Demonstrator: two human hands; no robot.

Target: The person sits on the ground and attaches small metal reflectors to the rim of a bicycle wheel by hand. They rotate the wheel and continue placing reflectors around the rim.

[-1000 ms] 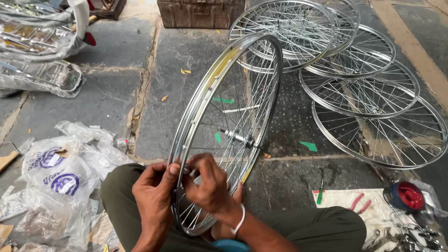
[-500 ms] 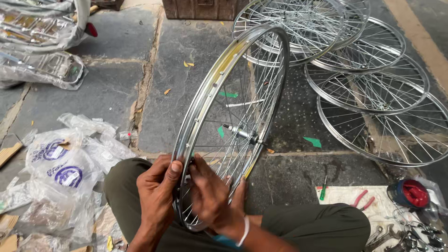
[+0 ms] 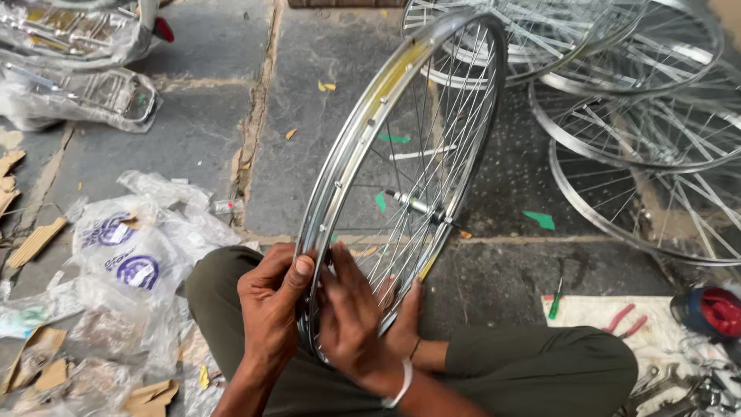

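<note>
A person sits cross-legged on a stone floor (image 3: 193,131) with a spoked wheel (image 3: 401,177) standing upright between the knees, its near edge gripped low at the lap. The left hand (image 3: 270,305) is closed round the rim (image 3: 351,147), thumb pressed against its inner face; the right hand (image 3: 355,316) reaches in among the spokes (image 3: 432,154), fingers drawn together on something too small to make out, perhaps a nipple or a spoke end. The hub (image 3: 413,205) sits at the centre, well clear of both hands.

More wheels (image 3: 633,116) lie stacked flat to the far right; plastic bags (image 3: 123,255) and torn card litter the near left. On a cloth (image 3: 587,316) at the near right lie a green screwdriver (image 3: 554,305), red-handled pliers (image 3: 625,320) and a red-capped tin (image 3: 714,309).

The risks here look modest but real. The wheel is steadied only by one hand and the legs, so a slackened hold could let it tip towards the stack on the right. Fingers worked between taut spokes could be pinched or nicked should the wheel turn. A small fitting dropped from the right hand would probably vanish among the bags or into the floor's cracks
</note>
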